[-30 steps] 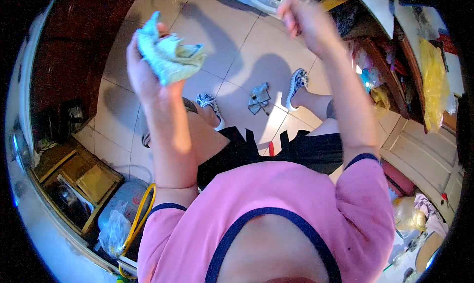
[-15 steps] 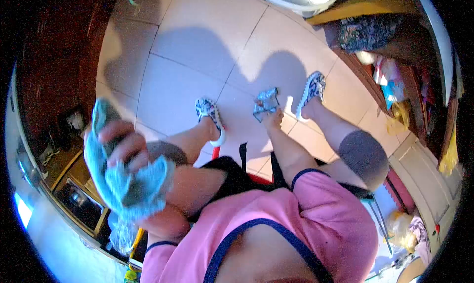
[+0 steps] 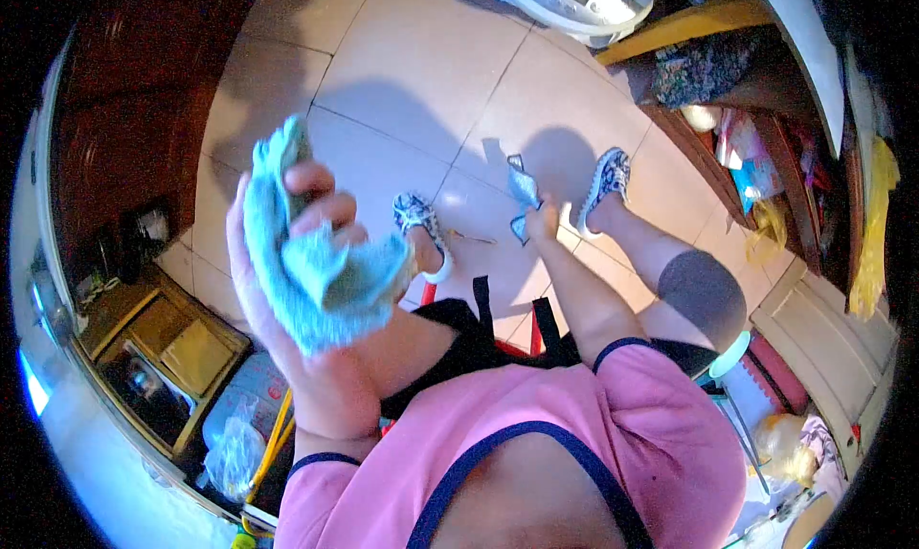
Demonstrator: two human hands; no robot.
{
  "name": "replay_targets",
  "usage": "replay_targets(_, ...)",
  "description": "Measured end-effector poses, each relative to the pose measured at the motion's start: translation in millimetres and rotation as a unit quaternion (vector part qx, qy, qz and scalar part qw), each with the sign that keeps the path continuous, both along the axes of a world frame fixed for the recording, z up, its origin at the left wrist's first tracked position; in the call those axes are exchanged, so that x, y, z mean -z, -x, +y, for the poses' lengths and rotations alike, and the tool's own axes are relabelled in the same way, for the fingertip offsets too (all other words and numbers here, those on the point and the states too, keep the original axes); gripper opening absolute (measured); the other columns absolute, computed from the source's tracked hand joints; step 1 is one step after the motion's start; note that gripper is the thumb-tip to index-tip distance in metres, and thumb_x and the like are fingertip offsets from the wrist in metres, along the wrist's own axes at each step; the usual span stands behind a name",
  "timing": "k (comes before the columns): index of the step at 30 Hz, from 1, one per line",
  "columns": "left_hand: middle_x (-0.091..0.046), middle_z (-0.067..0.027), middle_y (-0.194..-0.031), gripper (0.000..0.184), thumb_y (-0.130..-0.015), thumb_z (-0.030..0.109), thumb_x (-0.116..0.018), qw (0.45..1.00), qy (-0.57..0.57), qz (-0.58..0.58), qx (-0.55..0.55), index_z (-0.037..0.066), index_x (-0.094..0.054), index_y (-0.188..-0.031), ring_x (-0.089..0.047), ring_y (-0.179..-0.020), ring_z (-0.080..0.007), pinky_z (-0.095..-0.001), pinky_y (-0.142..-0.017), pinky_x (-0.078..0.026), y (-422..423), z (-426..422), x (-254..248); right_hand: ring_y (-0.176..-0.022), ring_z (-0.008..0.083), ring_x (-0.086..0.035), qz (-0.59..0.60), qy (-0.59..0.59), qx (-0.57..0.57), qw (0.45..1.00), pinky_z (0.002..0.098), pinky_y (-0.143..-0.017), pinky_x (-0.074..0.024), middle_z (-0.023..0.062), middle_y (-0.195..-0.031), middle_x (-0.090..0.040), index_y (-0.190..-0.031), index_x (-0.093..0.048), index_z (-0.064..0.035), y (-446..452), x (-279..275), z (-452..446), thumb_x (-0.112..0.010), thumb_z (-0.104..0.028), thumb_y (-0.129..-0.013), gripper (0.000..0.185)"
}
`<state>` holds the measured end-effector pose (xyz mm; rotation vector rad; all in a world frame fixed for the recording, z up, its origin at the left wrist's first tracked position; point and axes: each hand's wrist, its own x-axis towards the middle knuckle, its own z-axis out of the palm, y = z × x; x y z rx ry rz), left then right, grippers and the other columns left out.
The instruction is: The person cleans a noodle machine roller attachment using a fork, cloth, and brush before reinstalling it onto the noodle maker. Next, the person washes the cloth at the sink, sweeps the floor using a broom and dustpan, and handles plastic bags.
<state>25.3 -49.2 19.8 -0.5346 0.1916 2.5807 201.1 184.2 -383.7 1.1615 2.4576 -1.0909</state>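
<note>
Blue cloth [image 3: 330, 295] shifted forward, clutched within left hand [image 3: 322, 211], scrap [image 3: 522, 183] pinched in right hand [image 3: 543, 225].

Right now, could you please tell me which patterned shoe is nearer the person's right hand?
The right shoe, with only a small gap between it and the right hand; the left shoe stands visibly farther away.

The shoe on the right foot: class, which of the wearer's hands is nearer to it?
Right. The right hand is beside the shoe, on its inner side, holding a crumpled grey-blue piece; the left hand is farther off to the left, gripping the turquoise cloth.
</note>
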Motion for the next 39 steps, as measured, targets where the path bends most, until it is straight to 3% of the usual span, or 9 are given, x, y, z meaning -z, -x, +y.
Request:
replay_targets(4,-0.049,-0.0025,-0.094,0.031,-0.089,0.021,-0.048,1.0,-0.005,0.018,-0.012,0.002,-0.046,-0.114,-0.044,-0.071,-0.0121,-0.0266,-0.06,-0.039,-9.9,-17.8,4.8,-0.086,0.028,-0.061,-0.036,-0.025,-0.034,0.998,0.0369,-0.075,-0.0457,0.0174,-0.09,-0.061,-0.106,-0.05,-0.0023,10.2,-28.4,13.5,-0.059,-0.003,-0.072,0.035)
replay_targets(7,-0.049,-0.0025,-0.092,0.026,-0.089,0.02,-0.049,0.998,0.032,0.042,-0.041,0.002,-0.046,-0.108,-0.044,-0.071,-0.0121,-0.0267,-0.061,-0.039,-18.5,-25.1,2.0,-0.086,0.031,-0.061,0.177,-0.036,0.004,0.984,0.0386,-0.075,-0.0459,0.0187,-0.091,-0.062,-0.107,-0.051,-0.0024,16.9,-53.1,13.1,-0.06,-0.007,-0.073,0.035)
replay_targets(9,-0.049,-0.0026,-0.092,0.025,-0.089,0.02,-0.048,0.999,0.024,0.034,-0.035,0.003,-0.046,-0.106,-0.044,-0.07,-0.012,-0.0269,-0.061,-0.039,-20.9,-29.5,0.2,-0.089,0.0346,-0.059,-0.03,-0.038,-0.042,0.998,0.0422,-0.078,-0.0446,0.019,-0.094,-0.061,-0.106,-0.054,-0.0028,29.6,-57.7,20.3,-0.056,-0.01,-0.075,0.032)
replay_targets(18,-0.049,0.0001,-0.091,0.03,-0.091,0.032,-0.043,0.995,-0.1,-0.002,-0.007,0.006,-0.047,-0.104,-0.042,-0.067,-0.0086,-0.026,-0.06,-0.036,-11.6,-19.6,-2.9,-0.088,0.0331,-0.058,-0.057,-0.016,-0.082,0.995,0.0407,-0.078,-0.0448,0.0177,-0.094,-0.059,-0.095,-0.061,-0.0034,61.4,-57.5,37.7,-0.059,-0.011,-0.071,0.025)
replay_targets(23,-0.049,-0.0017,-0.087,0.032,-0.091,0.04,-0.041,0.974,-0.177,0.081,0.117,0.01,-0.048,-0.101,-0.042,-0.064,-0.0105,-0.0275,-0.057,-0.034,-8.2,-27.0,2.7,-0.085,0.0327,-0.054,0.192,-0.123,-0.11,0.967,0.0414,-0.075,-0.0429,0.0156,-0.089,-0.054,-0.089,-0.06,-0.0019,67.7,-64.3,31.6,-0.061,-0.012,-0.066,0.025)
replay_targets(25,-0.048,-0.0032,-0.08,0.031,-0.09,0.043,-0.041,0.99,-0.123,-0.065,-0.038,0.013,-0.048,-0.096,-0.041,-0.063,-0.0127,-0.0281,-0.057,-0.034,-4.1,-16.7,-15.2,-0.086,0.0336,-0.055,0.292,-0.164,-0.109,0.936,0.0408,-0.075,-0.0441,0.0163,-0.091,-0.056,-0.091,-0.059,-0.004,99.0,-76.6,31.1,-0.062,-0.012,-0.064,0.028)
replay_targets(30,-0.047,0.0003,-0.08,0.03,-0.091,0.042,-0.04,0.993,-0.079,-0.076,-0.053,0.013,-0.046,-0.09,-0.041,-0.062,-0.0104,-0.0259,-0.054,-0.032,-1.0,-24.5,-17.2,-0.09,0.0337,-0.056,0.035,0.077,-0.313,0.946,0.0392,-0.077,-0.0445,0.0173,-0.093,-0.058,-0.094,-0.058,-0.0062,51.7,-48.8,4.6,-0.059,-0.009,-0.066,0.028)
replay_targets(36,-0.048,-0.0033,-0.091,0.024,-0.093,0.027,-0.04,0.977,-0.087,-0.03,-0.192,0.009,-0.045,-0.109,-0.044,-0.069,-0.0126,-0.0241,-0.054,-0.034,-4.8,-26.3,5.0,-0.094,0.0319,-0.057,-0.254,0.22,-0.206,0.919,0.0401,-0.076,-0.0449,0.0189,-0.094,-0.059,-0.099,-0.058,-0.0068,-10.1,7.7,-67.9,-0.06,-0.031,-0.072,0.036)
replay_targets(39,-0.048,-0.0032,-0.089,0.025,-0.092,0.031,-0.041,0.984,-0.089,-0.032,-0.15,0.011,-0.045,-0.106,-0.043,-0.067,-0.0131,-0.026,-0.056,-0.034,7.4,-30.6,11.4,-0.084,0.0228,-0.06,-0.304,0.448,0.279,0.793,0.0358,-0.071,-0.0464,0.0085,-0.09,-0.062,-0.097,-0.059,-0.0066,-80.4,127.0,-103.5,-0.056,-0.05,-0.077,0.048)
